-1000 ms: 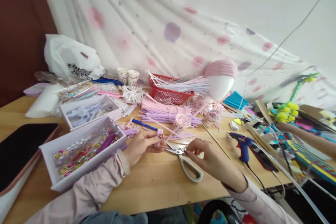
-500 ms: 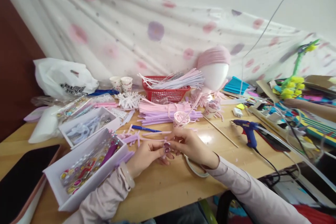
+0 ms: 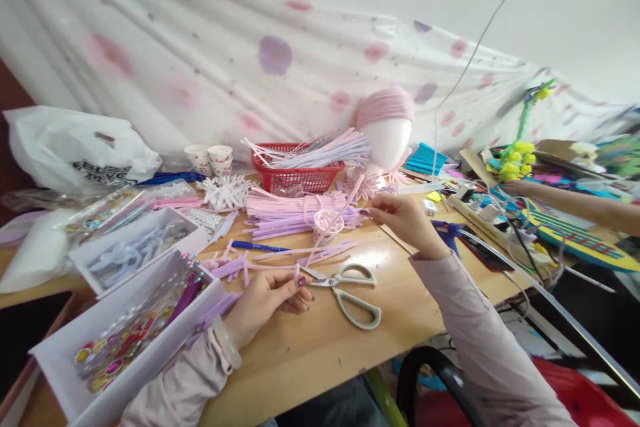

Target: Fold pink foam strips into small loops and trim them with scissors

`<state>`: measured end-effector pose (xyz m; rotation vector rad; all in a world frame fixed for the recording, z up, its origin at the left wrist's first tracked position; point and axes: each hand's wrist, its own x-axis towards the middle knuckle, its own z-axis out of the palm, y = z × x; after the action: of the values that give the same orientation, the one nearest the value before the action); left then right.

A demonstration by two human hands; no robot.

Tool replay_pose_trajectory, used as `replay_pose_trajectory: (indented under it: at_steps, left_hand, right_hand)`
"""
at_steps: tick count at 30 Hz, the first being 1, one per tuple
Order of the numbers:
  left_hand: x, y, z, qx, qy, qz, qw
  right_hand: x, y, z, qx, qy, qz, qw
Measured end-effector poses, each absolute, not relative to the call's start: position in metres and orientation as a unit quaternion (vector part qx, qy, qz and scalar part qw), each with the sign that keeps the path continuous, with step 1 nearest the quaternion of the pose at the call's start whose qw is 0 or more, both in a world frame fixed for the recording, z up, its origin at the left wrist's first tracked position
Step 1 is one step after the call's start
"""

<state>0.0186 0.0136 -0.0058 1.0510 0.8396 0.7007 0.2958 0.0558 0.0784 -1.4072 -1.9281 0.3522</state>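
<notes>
My left hand is above the table, its thumb and fingertips pinched around a short pink-lilac fuzzy stem. Just right of these fingers lie open scissors with pale handles. My right hand is farther back, at the right end of the bundle of pink and purple pipe cleaners. Its fingertips are pressed together; whatever is between them is too small to make out. Left of it stands a paper cup with pink pieces and a long pink stem leaning out.
White boxes of beads and lilac pieces stand at the left. Behind are a red basket of stems and a head form. A blue glue gun lies right, beyond my right arm. Another person's arm reaches in there.
My right hand has left my left hand and moved right and away to the back. The scissors now show fully on the table. The view has turned slightly right.
</notes>
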Motion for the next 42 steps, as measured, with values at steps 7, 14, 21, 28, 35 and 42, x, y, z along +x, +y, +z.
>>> replay_pose_trajectory:
  at_steps: [7, 14, 21, 28, 35, 42]
  left_hand:
    - [0.018, 0.014, -0.005, 0.462, 0.381, 0.333, 0.728]
    - [0.019, 0.015, -0.007, 0.461, 0.375, 0.331, 0.733]
    - [0.018, 0.016, -0.010, 0.460, 0.371, 0.334, 0.734]
    - [0.018, 0.017, -0.009, 0.453, 0.373, 0.332, 0.738]
    - [0.018, 0.016, -0.009, 0.451, 0.361, 0.331, 0.746]
    - [0.018, 0.017, -0.010, 0.456, 0.357, 0.335, 0.744]
  right_hand:
    - [0.275, 0.084, 0.058, -0.500, -0.777, 0.168, 0.345]
    - [0.283, 0.090, 0.060, -0.449, -0.814, 0.187, 0.317]
    - [0.277, 0.095, 0.076, -0.369, -0.879, 0.164, 0.253]
    - [0.275, 0.105, 0.085, -0.339, -0.910, 0.099, 0.218]
    - [0.268, 0.089, 0.068, -0.374, -0.900, 0.089, 0.208]
    - [0.271, 0.089, 0.067, -0.423, -0.867, 0.128, 0.232]
